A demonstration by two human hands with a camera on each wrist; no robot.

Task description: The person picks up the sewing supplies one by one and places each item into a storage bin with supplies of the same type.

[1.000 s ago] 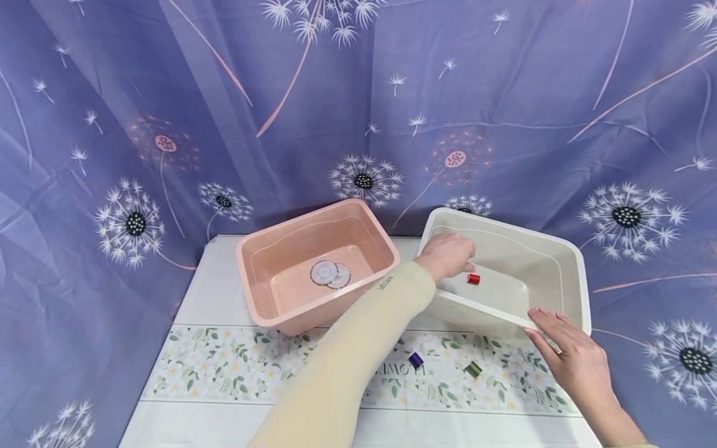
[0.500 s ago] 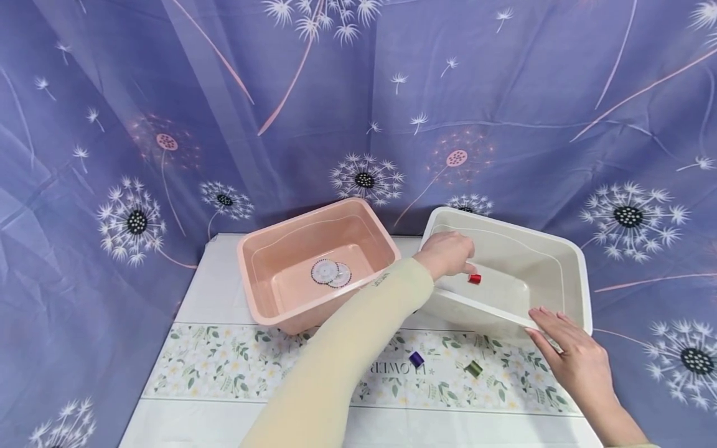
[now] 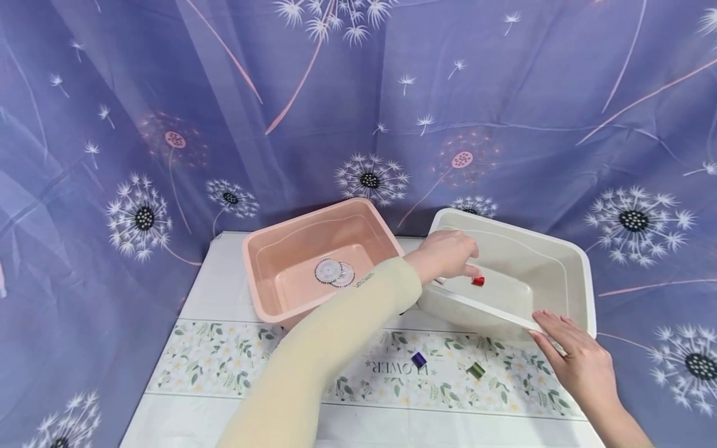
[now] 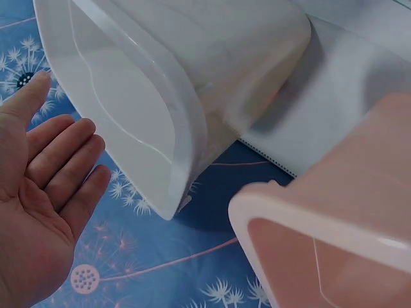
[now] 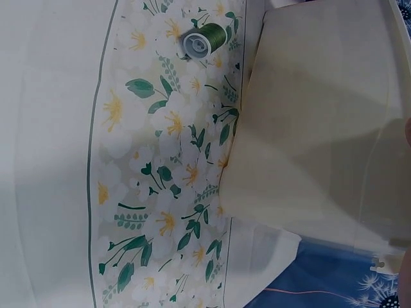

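My left hand reaches into a white plastic basin, its fingers bent loosely downward. Just under the fingertips in the head view, a red thread spool shows over the basin floor; whether they touch it is hard to tell. In the left wrist view the left palm faces the camera with relaxed fingers and nothing held. My right hand rests on the basin's near right rim, fingers fairly straight over the edge and thumb on the outer side. The right wrist view shows little of that hand.
A pink basin stands left of the white one, holding two round pin wheels. A purple thread spool and a green thread spool lie on the floral tablecloth. Behind hangs a blue dandelion-print curtain.
The left fingertips have come closer to the red thread spool and now overlap its edge in view, while the left wrist has shifted left. The right hand stays on the rim.
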